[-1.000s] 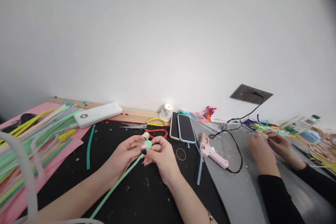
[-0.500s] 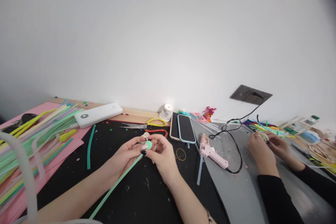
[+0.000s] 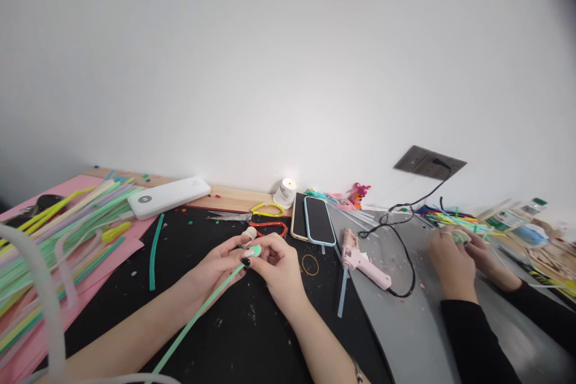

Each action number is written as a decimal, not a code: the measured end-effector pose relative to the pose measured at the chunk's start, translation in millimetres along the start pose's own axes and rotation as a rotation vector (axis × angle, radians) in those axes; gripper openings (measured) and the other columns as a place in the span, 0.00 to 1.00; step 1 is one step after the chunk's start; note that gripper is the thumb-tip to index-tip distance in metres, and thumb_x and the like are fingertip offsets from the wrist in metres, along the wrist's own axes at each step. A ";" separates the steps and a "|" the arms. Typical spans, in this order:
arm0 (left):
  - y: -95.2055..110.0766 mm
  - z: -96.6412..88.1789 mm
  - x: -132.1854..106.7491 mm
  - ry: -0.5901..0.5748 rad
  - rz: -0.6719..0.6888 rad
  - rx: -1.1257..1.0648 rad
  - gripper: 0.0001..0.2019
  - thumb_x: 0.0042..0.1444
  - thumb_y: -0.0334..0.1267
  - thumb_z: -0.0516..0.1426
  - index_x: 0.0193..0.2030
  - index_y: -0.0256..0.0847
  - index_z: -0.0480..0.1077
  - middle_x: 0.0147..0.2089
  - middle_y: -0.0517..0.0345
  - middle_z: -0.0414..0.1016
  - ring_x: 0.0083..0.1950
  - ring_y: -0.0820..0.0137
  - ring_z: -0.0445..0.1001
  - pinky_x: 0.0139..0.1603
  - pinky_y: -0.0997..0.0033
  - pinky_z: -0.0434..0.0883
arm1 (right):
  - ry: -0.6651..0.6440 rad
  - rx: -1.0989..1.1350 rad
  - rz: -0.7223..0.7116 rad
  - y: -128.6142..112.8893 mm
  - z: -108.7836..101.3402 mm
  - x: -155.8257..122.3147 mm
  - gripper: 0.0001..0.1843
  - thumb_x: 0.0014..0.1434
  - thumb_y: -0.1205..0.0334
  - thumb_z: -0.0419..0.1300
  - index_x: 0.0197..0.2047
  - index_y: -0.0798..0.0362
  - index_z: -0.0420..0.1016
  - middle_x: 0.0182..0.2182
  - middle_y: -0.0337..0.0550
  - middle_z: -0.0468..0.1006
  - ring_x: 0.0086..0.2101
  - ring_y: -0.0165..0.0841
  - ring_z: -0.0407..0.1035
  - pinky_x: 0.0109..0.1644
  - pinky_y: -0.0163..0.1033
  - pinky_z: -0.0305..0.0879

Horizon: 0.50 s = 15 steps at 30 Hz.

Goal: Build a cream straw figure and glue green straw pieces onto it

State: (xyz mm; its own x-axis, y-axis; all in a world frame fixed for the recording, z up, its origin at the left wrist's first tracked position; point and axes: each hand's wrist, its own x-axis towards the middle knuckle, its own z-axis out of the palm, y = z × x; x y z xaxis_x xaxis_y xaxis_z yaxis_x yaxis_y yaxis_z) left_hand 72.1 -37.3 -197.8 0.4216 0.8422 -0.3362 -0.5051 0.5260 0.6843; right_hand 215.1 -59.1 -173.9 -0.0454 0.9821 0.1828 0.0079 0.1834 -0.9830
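Observation:
My left hand [image 3: 216, 264] and my right hand [image 3: 281, 264] meet over the black mat, fingers closed in a pinch. Between them is a light green pipe cleaner [image 3: 198, 319], its end wound into a small flat coil at my fingertips. The long tail slants down to the bottom edge of the view. A cream, rounded piece [image 3: 249, 233] pokes up above the left fingers, apparently gripped in that hand; its lower part is hidden. Just beyond my fingers lie scissors [image 3: 269, 228] with red handles, beside a yellow-handled pair [image 3: 267, 209].
Bundled pipe cleaners [image 3: 96, 222] cover pink paper at left, near a white power bank [image 3: 168, 197]. A candle [image 3: 285, 193], phones [image 3: 320, 220] and a pink glue gun [image 3: 366, 264] with a black cord stand beyond. At right, another person's hands [image 3: 452, 264] work on something green.
The green coil has tilted more edge-on between my fingers, and the cream piece has turned slightly. The other person's hands have shifted a little to the right.

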 end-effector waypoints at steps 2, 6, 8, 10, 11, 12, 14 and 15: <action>-0.1 -1.2 0.5 -0.010 -0.016 -0.010 0.18 0.40 0.33 0.68 0.41 0.42 0.73 0.36 0.56 0.78 0.36 0.70 0.75 0.33 0.75 0.66 | -0.001 -0.019 -0.016 -0.6 -0.4 0.1 0.08 0.44 0.66 0.67 0.32 0.50 0.79 0.28 0.36 0.67 0.23 0.25 0.53 0.27 0.33 0.53; 0.6 -1.4 0.3 -0.030 -0.034 -0.030 0.19 0.40 0.33 0.68 0.42 0.42 0.73 0.38 0.55 0.78 0.38 0.70 0.75 0.35 0.75 0.66 | -0.006 -0.047 -0.020 -5.3 -0.8 0.0 0.08 0.45 0.66 0.67 0.32 0.50 0.80 0.27 0.36 0.66 0.22 0.24 0.53 0.26 0.33 0.52; 2.0 -0.6 -0.7 -0.034 -0.034 -0.023 0.19 0.40 0.33 0.68 0.42 0.42 0.73 0.38 0.55 0.78 0.38 0.70 0.75 0.35 0.75 0.66 | -0.012 -0.048 -0.012 -8.0 -0.9 -0.2 0.07 0.45 0.65 0.67 0.32 0.50 0.80 0.27 0.35 0.66 0.22 0.24 0.53 0.26 0.33 0.52; 4.1 0.7 -2.4 -0.030 -0.036 0.001 0.18 0.40 0.33 0.67 0.41 0.42 0.74 0.37 0.56 0.78 0.36 0.71 0.75 0.35 0.75 0.67 | -0.017 -0.051 -0.010 -9.5 -1.2 -0.4 0.07 0.45 0.65 0.67 0.32 0.50 0.80 0.26 0.35 0.66 0.22 0.25 0.53 0.26 0.33 0.52; 5.5 1.6 -3.6 -0.026 -0.039 0.016 0.18 0.41 0.33 0.67 0.41 0.42 0.74 0.37 0.56 0.78 0.35 0.71 0.75 0.35 0.75 0.67 | -0.019 -0.056 -0.012 -9.6 -1.6 -0.4 0.07 0.45 0.65 0.67 0.31 0.50 0.80 0.26 0.35 0.66 0.22 0.25 0.53 0.26 0.33 0.52; 7.0 2.8 -5.0 -0.021 -0.043 0.031 0.18 0.41 0.34 0.67 0.41 0.42 0.74 0.37 0.56 0.78 0.34 0.71 0.75 0.35 0.75 0.67 | -0.020 -0.063 -0.014 -9.3 -2.1 -0.3 0.07 0.45 0.66 0.67 0.31 0.50 0.80 0.25 0.35 0.65 0.22 0.25 0.53 0.26 0.33 0.52; 10.5 5.8 -8.7 -0.006 -0.055 0.061 0.18 0.41 0.35 0.67 0.42 0.42 0.74 0.37 0.55 0.78 0.35 0.71 0.76 0.36 0.74 0.68 | -0.025 -0.081 -0.015 -7.6 -3.4 0.0 0.07 0.46 0.66 0.66 0.32 0.50 0.80 0.25 0.35 0.65 0.22 0.25 0.54 0.26 0.33 0.53; 12.4 7.6 -10.9 0.003 -0.060 0.080 0.18 0.42 0.35 0.67 0.43 0.42 0.74 0.37 0.55 0.79 0.35 0.71 0.76 0.37 0.74 0.68 | -0.029 -0.088 -0.011 -6.5 -4.1 0.1 0.07 0.46 0.66 0.66 0.32 0.50 0.80 0.26 0.35 0.65 0.23 0.25 0.54 0.27 0.33 0.54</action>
State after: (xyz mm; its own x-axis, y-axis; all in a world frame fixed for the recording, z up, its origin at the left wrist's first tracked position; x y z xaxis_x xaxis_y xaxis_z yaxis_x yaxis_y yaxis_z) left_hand 67.0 -40.9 -180.7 0.4468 0.8098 -0.3803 -0.4173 0.5646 0.7121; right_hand 219.1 -60.0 -167.4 -0.0750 0.9786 0.1915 0.0953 0.1982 -0.9755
